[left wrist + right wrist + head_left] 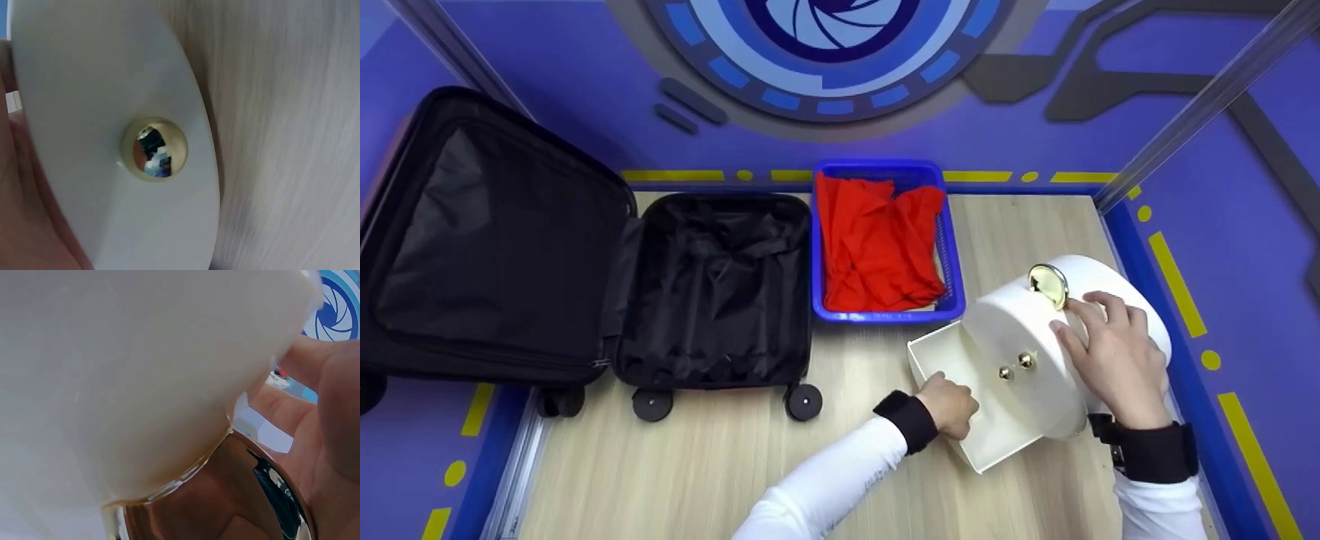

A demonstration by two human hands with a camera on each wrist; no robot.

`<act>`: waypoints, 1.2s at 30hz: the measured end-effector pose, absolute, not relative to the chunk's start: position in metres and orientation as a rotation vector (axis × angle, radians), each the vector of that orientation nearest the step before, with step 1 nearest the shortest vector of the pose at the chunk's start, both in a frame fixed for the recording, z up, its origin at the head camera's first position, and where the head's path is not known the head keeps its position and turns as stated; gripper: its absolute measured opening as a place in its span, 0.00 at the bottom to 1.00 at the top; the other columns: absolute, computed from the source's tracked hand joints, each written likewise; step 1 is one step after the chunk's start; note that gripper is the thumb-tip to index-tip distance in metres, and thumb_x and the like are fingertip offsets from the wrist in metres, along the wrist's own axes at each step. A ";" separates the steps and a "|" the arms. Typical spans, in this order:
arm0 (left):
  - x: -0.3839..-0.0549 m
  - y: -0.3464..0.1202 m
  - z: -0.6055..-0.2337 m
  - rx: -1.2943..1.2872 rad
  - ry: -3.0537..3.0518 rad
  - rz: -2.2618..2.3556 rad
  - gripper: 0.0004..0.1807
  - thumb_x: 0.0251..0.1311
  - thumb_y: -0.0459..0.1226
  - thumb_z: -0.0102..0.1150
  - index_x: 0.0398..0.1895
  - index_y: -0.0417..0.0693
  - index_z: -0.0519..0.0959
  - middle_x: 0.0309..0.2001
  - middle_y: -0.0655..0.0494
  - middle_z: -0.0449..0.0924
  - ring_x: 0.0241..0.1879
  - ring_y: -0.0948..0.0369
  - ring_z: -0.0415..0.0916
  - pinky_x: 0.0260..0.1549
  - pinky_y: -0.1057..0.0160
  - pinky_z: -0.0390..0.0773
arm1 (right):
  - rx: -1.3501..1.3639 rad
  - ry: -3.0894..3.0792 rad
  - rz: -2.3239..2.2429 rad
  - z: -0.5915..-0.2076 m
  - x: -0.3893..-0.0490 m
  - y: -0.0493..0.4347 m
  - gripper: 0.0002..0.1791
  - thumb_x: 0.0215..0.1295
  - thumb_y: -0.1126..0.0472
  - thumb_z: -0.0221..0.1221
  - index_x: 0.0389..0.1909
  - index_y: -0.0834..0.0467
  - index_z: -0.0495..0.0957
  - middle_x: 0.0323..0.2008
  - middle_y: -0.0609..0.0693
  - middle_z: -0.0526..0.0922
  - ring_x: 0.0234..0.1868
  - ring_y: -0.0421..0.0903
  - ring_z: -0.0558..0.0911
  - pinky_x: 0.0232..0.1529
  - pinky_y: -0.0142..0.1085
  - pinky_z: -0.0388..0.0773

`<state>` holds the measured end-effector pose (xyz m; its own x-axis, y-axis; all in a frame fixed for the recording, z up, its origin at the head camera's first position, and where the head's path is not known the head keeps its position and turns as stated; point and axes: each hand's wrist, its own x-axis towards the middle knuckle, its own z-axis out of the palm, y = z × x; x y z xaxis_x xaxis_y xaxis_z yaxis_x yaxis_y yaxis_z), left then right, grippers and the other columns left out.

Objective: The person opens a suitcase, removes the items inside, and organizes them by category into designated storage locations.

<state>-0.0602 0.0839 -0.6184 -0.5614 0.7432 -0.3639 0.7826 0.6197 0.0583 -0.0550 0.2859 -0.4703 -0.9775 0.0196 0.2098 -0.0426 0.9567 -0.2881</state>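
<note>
A rounded white drawer box [1012, 330] with small gold knobs [1026, 360] and a round gold fitting [1048, 285] on top is at the right of the table. Its lower drawer [997, 420] is pulled out toward the left. My left hand [949, 405] grips the drawer's front wall, fingers curled over the rim into it. The left wrist view shows that curved front panel [112, 219] with a shiny knob [154, 149]. My right hand [1117, 364] rests on top of the box beside the gold fitting, fingers spread. A mirror-like gold part [197, 500] borders the white body [140, 382] in the right wrist view.
An open black suitcase [720, 292] stands at the left, its lid [495, 240] leaning back and wheels toward me. Between suitcase and box is a blue basket [889, 316] with red cloth [877, 240] in it. Blue-purple walls enclose the table at the back and sides.
</note>
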 end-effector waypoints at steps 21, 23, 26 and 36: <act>-0.066 -0.008 -0.633 1.138 3.052 0.805 0.12 0.61 0.36 0.62 0.48 0.51 0.79 0.44 0.58 0.77 0.45 0.59 0.79 0.41 0.64 0.76 | 0.043 -2.877 0.418 -0.471 -0.055 0.286 0.20 0.72 0.50 0.64 0.58 0.56 0.82 0.63 0.64 0.75 0.59 0.73 0.70 0.29 0.70 0.73; -0.059 -0.013 -0.639 1.131 3.039 0.745 0.10 0.63 0.39 0.62 0.46 0.52 0.79 0.43 0.59 0.76 0.45 0.59 0.78 0.40 0.64 0.75 | 0.046 -2.876 0.415 -0.471 -0.055 0.286 0.20 0.72 0.50 0.64 0.58 0.56 0.82 0.63 0.64 0.75 0.59 0.73 0.71 0.29 0.70 0.73; -0.048 -0.016 -0.648 1.111 2.988 0.631 0.10 0.65 0.45 0.64 0.44 0.54 0.78 0.43 0.60 0.76 0.43 0.60 0.77 0.38 0.64 0.73 | 0.048 -2.876 0.419 -0.471 -0.056 0.286 0.20 0.72 0.50 0.64 0.58 0.56 0.82 0.63 0.64 0.75 0.59 0.73 0.71 0.30 0.69 0.74; -0.028 -0.007 -0.669 0.971 2.799 0.685 0.18 0.68 0.50 0.65 0.53 0.53 0.77 0.47 0.61 0.79 0.45 0.62 0.78 0.43 0.65 0.76 | 0.062 -2.866 0.413 -0.472 -0.055 0.287 0.20 0.72 0.50 0.64 0.58 0.56 0.82 0.62 0.64 0.76 0.58 0.73 0.71 0.29 0.68 0.74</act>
<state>-0.0285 -0.0073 -0.6688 -0.7915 0.6091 0.0504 0.5636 0.6955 0.4457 -0.0553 0.2873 -0.4720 -0.9692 -0.0069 0.2461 -0.0760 0.9591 -0.2726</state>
